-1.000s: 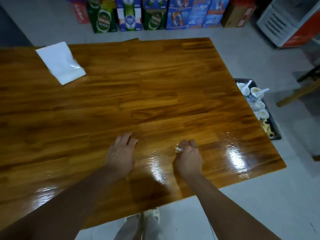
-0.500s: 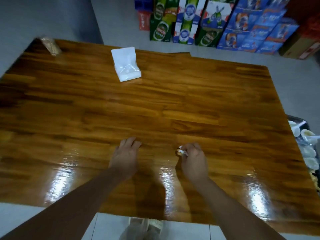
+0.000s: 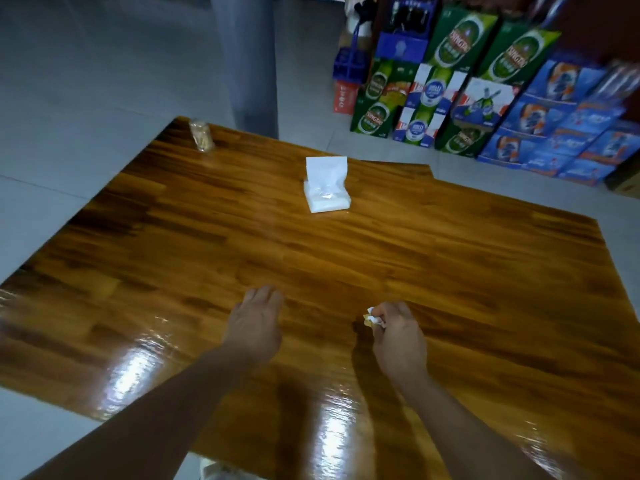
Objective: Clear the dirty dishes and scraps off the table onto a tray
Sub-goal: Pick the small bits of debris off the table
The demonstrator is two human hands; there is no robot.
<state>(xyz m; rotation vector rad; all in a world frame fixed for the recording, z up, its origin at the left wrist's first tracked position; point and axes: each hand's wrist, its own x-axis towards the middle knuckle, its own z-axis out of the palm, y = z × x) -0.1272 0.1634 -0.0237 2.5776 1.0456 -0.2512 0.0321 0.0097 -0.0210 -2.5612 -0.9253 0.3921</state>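
My right hand [image 3: 396, 336] hovers low over the glossy wooden table [image 3: 450, 265] near its front edge, with its fingers curled round a small crumpled white tissue scrap [image 3: 373, 319]. To its left, my left hand [image 3: 255, 323] rests on the tabletop, palm down with the fingers straight. The tray with the dirty dishes is out of view.
A white tissue pack [image 3: 325, 187] stands near the table's far middle. A clear toothpick jar [image 3: 201, 135] stands at the far left corner. Stacked beer and drink cartons [image 3: 485, 98] line the floor beyond the table. A grey pillar [image 3: 249, 64] rises behind it.
The view has swung left and up: the tray at the right has left the frame, the toothpick jar and cartons have come in. Both hands hold their poses.
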